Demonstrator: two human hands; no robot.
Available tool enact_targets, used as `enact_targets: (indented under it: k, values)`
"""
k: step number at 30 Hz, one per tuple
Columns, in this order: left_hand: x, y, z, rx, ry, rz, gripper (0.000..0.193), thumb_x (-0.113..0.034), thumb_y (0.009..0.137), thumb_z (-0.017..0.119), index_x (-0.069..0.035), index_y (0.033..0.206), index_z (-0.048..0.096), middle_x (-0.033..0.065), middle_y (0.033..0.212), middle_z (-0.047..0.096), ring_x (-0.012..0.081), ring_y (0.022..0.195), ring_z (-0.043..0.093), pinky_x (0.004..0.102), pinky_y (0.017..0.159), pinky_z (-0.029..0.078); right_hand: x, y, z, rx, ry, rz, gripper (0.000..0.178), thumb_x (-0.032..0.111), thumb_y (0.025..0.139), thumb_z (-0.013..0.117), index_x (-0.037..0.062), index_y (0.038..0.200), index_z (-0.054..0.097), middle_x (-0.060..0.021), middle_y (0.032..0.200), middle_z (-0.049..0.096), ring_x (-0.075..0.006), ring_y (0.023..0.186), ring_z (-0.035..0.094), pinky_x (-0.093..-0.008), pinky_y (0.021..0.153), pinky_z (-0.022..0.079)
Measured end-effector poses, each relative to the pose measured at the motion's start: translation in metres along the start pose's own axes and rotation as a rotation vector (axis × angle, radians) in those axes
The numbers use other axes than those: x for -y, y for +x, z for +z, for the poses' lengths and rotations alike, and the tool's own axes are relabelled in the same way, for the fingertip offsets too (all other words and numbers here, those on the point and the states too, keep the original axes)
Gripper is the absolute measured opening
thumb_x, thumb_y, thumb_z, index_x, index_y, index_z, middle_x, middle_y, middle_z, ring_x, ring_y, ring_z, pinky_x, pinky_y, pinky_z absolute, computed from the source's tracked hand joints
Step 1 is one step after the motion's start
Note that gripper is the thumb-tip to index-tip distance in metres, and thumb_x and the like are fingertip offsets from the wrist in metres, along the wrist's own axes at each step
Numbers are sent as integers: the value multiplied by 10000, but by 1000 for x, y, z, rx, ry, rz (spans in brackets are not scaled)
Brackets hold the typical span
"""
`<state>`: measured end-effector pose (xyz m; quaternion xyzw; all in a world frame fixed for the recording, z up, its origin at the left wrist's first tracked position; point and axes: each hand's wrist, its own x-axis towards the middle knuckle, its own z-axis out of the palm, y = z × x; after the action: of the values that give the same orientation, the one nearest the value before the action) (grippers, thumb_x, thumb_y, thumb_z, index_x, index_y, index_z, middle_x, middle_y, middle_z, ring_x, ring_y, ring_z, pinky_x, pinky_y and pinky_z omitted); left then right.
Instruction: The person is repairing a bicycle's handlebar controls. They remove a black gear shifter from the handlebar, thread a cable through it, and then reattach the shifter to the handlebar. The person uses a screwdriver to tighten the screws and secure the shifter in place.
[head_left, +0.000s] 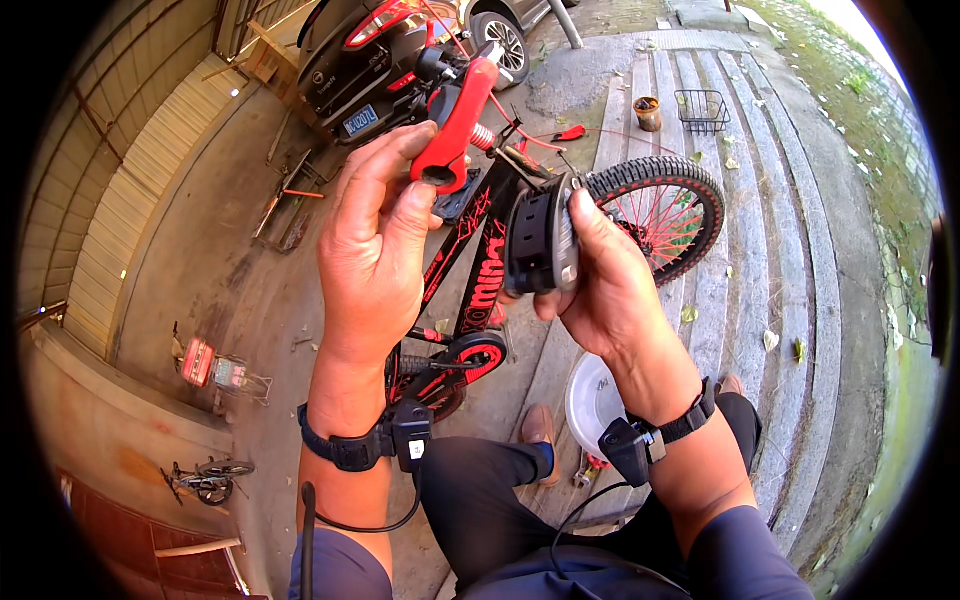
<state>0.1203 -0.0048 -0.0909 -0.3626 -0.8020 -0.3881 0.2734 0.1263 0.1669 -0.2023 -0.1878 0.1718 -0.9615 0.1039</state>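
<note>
My left hand [375,240] pinches the lower end of a red arm-shaped part [457,125] between thumb and fingers. A round dark hole shows in that end, and its upper end reaches up toward cables. My right hand [615,280] grips a black round thing [540,240] with a slotted band around its side; its exact kind I cannot tell. Both hands are in front of a black and red bicycle [480,265], close to its frame. The bicycle's knobby wheel [705,200] with red spokes lies just beyond my right hand.
A translucent plastic tub [590,405] stands on the planks by my feet. Farther off are a brown can [648,114], a black wire basket [702,110] and a small red piece [570,133]. A dark car [385,75] is parked behind; another small bicycle [212,482] stands at left.
</note>
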Motion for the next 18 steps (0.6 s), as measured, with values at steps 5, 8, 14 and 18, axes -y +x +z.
enact_targets:
  k: [5, 8, 14, 18]
  values:
    - [-3, 2, 2, -5, -13, -8, 332, -89, 1031, 560, -34, 1359, 573, 81, 1379, 575, 150, 1084, 636, 272, 755, 537, 3, -2, 7, 64, -307, -158, 585, 261, 1016, 623, 97, 1486, 315, -48, 1115, 625, -150, 953, 682, -319, 727, 616]
    - [-1, 3, 2, -7, -18, -13, 324, -98, 1034, 559, -33, 1350, 578, 84, 1361, 583, 156, 1073, 648, 271, 752, 538, 0, 1, 9, 84, -338, -197, 593, 216, 1006, 639, 97, 1486, 313, -42, 1131, 622, -123, 968, 653, -302, 735, 607]
    - [-2, 5, 2, -15, -50, -16, 301, -118, 1044, 546, -18, 1325, 590, 91, 1324, 596, 164, 1042, 672, 261, 743, 545, -2, 0, 11, 90, -397, -234, 591, 172, 995, 651, 93, 1473, 314, -50, 1152, 623, -119, 984, 642, -277, 737, 584]
    - [-2, 5, 1, -16, -49, -11, 290, -119, 1048, 539, -12, 1310, 598, 92, 1322, 596, 163, 1035, 675, 260, 740, 547, -7, 0, 10, 81, -423, -251, 595, 167, 992, 656, 86, 1471, 313, -49, 1138, 620, -117, 982, 633, -276, 746, 569]
